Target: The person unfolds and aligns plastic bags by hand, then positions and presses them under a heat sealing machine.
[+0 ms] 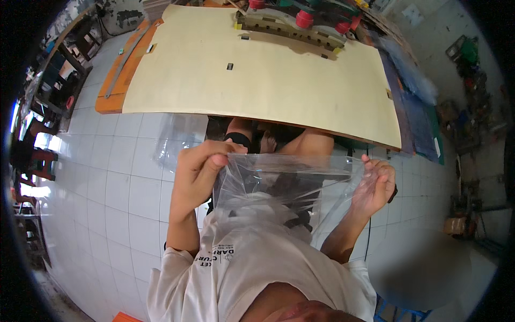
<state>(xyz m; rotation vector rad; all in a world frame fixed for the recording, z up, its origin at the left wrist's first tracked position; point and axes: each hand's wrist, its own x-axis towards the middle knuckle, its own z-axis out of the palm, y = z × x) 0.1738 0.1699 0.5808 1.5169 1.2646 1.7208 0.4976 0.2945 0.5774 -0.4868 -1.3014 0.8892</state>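
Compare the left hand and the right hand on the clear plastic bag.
The left hand is curled into a closed grip on the clear plastic bag at its upper left corner, thumb pressed on top; the right hand pinches the opposite corner with fingertips, fingers looser. The left hand sits slightly higher. Both hold the bag stretched between them.

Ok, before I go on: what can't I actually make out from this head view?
- Whether anything is inside the clear plastic bag: its folds and glare hide that.
- Right hand fingertips: seen through the plastic, blurred.
- Left hand grip: thumb and fingers pinch the bag's top edge, but the contact is hidden by the fingers.
- The red items at the far end of the pale board: too small, cut by the top edge.
- Under the board: in shadow.
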